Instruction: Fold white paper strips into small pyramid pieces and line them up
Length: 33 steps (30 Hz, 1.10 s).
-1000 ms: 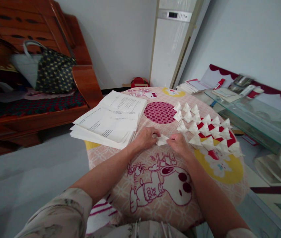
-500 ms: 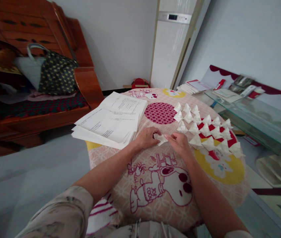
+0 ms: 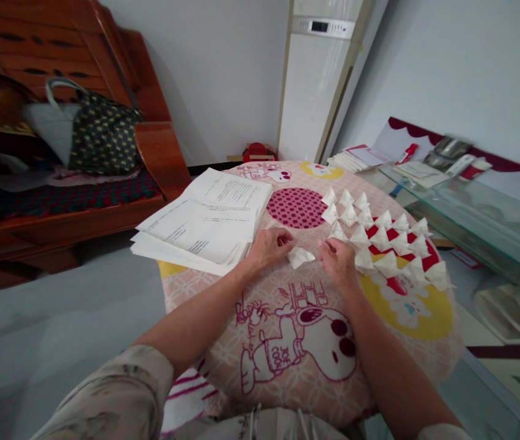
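A small folded white paper piece (image 3: 300, 256) lies on the cartoon-print cloth (image 3: 296, 342) of the round table, between my two hands. My left hand (image 3: 271, 244) rests just to its left, fingers loosely curled and holding nothing. My right hand (image 3: 338, 261) rests just to its right, knuckles up and fingers slightly bent, also holding nothing. Neither hand touches the piece. Beyond my right hand, several folded white paper triangles (image 3: 381, 241) stand in rows on the cloth.
A stack of printed paper sheets (image 3: 205, 223) lies at the table's left edge. A wooden bench (image 3: 80, 201) with a dotted handbag (image 3: 99, 131) stands at the left, a white floor-standing unit (image 3: 314, 79) stands behind, and a glass table (image 3: 479, 214) with papers stands at the right.
Both hands were pinching the folded paper piece; they have let go and drawn apart to either side, leaving it lying on the cloth.
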Motion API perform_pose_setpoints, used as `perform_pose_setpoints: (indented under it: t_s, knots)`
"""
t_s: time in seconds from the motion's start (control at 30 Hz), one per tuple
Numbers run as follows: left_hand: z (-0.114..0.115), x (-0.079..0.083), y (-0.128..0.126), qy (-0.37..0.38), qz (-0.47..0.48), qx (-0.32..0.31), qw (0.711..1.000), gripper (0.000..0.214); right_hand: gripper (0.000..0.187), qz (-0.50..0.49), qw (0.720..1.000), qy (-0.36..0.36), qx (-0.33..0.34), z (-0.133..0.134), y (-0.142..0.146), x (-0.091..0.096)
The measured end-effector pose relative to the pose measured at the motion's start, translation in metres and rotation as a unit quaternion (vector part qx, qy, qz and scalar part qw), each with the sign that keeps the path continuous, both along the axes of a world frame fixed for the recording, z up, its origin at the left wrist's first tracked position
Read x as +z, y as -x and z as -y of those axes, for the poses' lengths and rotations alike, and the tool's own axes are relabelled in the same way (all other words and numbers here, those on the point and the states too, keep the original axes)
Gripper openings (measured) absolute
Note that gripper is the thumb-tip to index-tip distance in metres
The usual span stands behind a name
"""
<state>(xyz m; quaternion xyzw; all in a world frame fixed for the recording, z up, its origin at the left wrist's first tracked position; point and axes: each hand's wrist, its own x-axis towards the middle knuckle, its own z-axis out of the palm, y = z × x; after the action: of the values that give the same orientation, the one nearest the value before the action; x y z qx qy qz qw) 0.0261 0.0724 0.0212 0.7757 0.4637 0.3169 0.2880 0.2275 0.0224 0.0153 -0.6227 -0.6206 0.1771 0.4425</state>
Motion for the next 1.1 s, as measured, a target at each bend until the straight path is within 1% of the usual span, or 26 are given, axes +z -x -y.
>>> perform_pose_setpoints:
  t_s: [0.1, 0.2, 0.3, 0.4, 0.47, 0.53, 0.6, 0.67, 0.7, 0.77, 0.8, 0.87, 0.93, 1.03, 1.1]
  knots:
    - [0.001, 0.000, -0.001, -0.006, -0.004, 0.003, 1.000, 0.021, 0.035, -0.031, 0.998, 0.018, 0.049, 0.001, -0.005, 0.002]
    - [0.001, -0.001, 0.001, 0.010, 0.001, -0.001, 1.000, 0.022, 0.030, -0.052, 0.988, 0.060, 0.130, 0.003, -0.011, 0.004]
    - [0.000, -0.001, 0.003, 0.028, 0.016, -0.006, 0.999, 0.024, 0.031, -0.012, 0.977, 0.085, 0.194, 0.004, -0.014, 0.004]
    - [-0.002, -0.001, 0.004, 0.030, 0.028, 0.002, 0.999, 0.031, 0.026, 0.052, 0.974, 0.073, 0.207, 0.004, -0.012, 0.002]
    - [-0.004, -0.002, 0.005, 0.029, 0.026, 0.005, 0.999, 0.036, 0.020, 0.072, 0.973, 0.064, 0.210, 0.003, -0.010, 0.000]
    - [-0.005, -0.003, 0.006, 0.025, 0.024, 0.010, 0.999, 0.037, 0.017, 0.072, 0.973, 0.055, 0.213, 0.002, -0.007, -0.001]
    - [-0.005, -0.004, 0.007, 0.019, 0.023, 0.016, 0.999, 0.037, 0.016, 0.051, 0.976, 0.047, 0.207, 0.001, -0.007, -0.001]
    - [-0.005, -0.006, 0.007, 0.021, 0.023, 0.015, 0.999, 0.040, 0.017, 0.013, 0.984, 0.033, 0.175, -0.001, -0.010, 0.001]
    - [-0.005, -0.007, 0.007, 0.027, 0.029, 0.014, 0.999, 0.043, 0.018, -0.010, 0.989, 0.021, 0.144, -0.002, -0.014, 0.003]
    - [-0.005, -0.009, 0.007, 0.049, 0.058, 0.008, 0.997, 0.050, 0.021, -0.055, 0.997, -0.004, 0.058, -0.006, -0.024, 0.008]
    - [-0.005, -0.010, 0.007, 0.059, 0.070, 0.005, 0.996, 0.052, 0.022, -0.080, 0.997, -0.015, 0.002, -0.010, -0.031, 0.011]
    - [-0.006, -0.012, 0.007, 0.067, 0.068, -0.003, 0.995, 0.052, 0.023, -0.117, 0.990, -0.019, -0.081, -0.020, -0.048, 0.019]
    - [-0.007, -0.013, 0.007, 0.058, 0.036, -0.009, 0.998, 0.047, 0.024, -0.137, 0.981, -0.026, -0.138, -0.033, -0.068, 0.028]
    - [-0.009, -0.016, 0.006, 0.029, -0.013, -0.012, 0.999, 0.039, 0.024, -0.144, 0.968, -0.024, -0.206, -0.056, -0.100, 0.041]
    - [-0.010, -0.017, 0.006, 0.011, -0.035, -0.010, 0.999, 0.037, 0.025, -0.118, 0.962, -0.009, -0.246, -0.073, -0.121, 0.050]
